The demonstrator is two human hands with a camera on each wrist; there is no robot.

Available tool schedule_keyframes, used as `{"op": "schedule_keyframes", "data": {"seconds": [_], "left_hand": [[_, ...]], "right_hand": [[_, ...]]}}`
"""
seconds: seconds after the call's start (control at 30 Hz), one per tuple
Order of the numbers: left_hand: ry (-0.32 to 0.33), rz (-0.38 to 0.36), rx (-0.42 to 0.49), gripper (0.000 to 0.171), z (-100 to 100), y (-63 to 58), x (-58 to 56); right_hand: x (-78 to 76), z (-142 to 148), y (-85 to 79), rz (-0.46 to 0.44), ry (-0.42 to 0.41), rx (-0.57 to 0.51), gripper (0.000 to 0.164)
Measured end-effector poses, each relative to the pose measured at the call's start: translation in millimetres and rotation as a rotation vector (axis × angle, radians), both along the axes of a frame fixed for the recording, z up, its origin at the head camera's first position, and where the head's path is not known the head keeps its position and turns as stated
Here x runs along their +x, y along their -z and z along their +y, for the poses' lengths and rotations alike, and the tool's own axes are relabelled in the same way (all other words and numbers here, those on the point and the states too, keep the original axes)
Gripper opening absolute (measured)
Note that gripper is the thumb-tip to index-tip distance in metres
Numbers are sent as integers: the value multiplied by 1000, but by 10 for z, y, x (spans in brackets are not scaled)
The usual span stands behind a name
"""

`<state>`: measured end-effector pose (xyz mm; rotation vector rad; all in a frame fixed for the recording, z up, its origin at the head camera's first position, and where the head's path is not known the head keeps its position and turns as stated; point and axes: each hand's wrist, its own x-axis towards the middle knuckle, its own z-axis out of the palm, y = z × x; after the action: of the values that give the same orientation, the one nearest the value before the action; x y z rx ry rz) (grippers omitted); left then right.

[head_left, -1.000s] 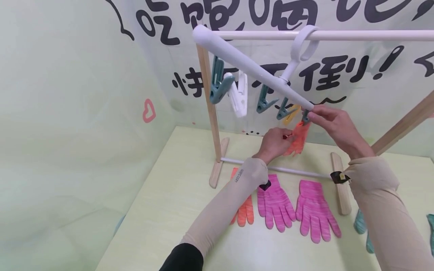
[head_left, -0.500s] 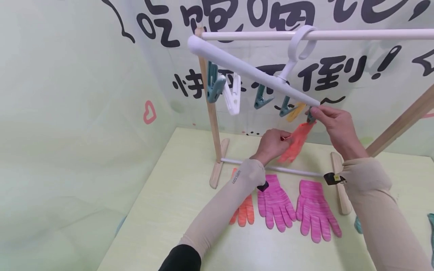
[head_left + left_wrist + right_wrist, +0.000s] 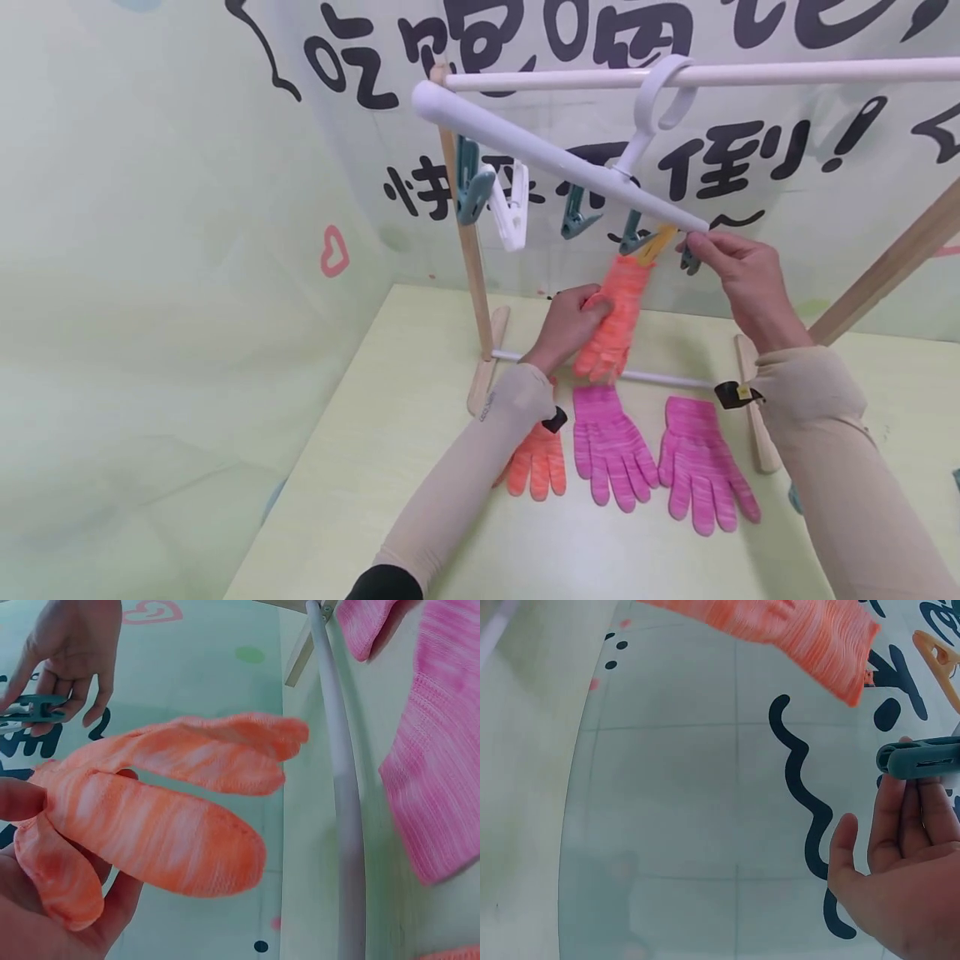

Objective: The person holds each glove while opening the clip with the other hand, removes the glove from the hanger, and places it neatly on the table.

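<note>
My left hand (image 3: 572,325) grips an orange glove (image 3: 617,312) from the side, its cuff up and its fingers hanging down. In the left wrist view, the glove's fingers (image 3: 180,832) spread out past my thumb. At the near end of the white hanger (image 3: 555,154), my right hand (image 3: 750,275) pinches a teal clothespin (image 3: 691,260). The right wrist view shows this clothespin (image 3: 922,758) apart from the glove's cuff (image 3: 840,660). A yellow clothespin (image 3: 657,245) hangs just behind the cuff in the head view, and its contact with the cuff is not seen.
More clothespins hang along the bar, among them a white one (image 3: 510,208). The hanger hooks over a rack rail (image 3: 787,73) on wooden legs. On the table (image 3: 352,467) lie another orange glove (image 3: 538,462), partly under my left arm, and two pink gloves (image 3: 611,450) (image 3: 701,467).
The orange glove's cuff has come away from the teal clothespin. My left hand has moved left and slightly down with the glove. My right hand stays at the hanger's end.
</note>
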<state>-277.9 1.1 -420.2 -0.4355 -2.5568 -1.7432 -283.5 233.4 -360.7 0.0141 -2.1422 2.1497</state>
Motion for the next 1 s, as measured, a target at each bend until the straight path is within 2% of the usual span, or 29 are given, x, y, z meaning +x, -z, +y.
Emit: {"op": "schedule_keyframes", "data": {"seconds": [0.17,0.27,0.37,0.53,0.57,0.73,0.87,1.0], "left_hand": [[14,-7,20,32,-174,-5,42],[16,-35,34,32,-290,1,77],[-12,-70,36,26,-406,17,117],[-53,-68,32,27,-575,94,157],[-47,-60,38,31,-604,112,158],[-69,-35,65,32,-720,137,176],[-103,-56,90,27,-804,130,218],[-119,-103,90,16,-925,167,265]], "right_hand": [[30,7,25,3,-45,2,29],[48,13,43,27,-89,-62,29],[60,17,63,68,-131,-148,29],[70,16,90,113,-186,-236,29],[72,14,94,120,-194,-243,30],[75,10,112,159,-241,-275,34],[81,18,125,182,-268,-286,39],[95,35,139,169,-278,-275,43]]}}
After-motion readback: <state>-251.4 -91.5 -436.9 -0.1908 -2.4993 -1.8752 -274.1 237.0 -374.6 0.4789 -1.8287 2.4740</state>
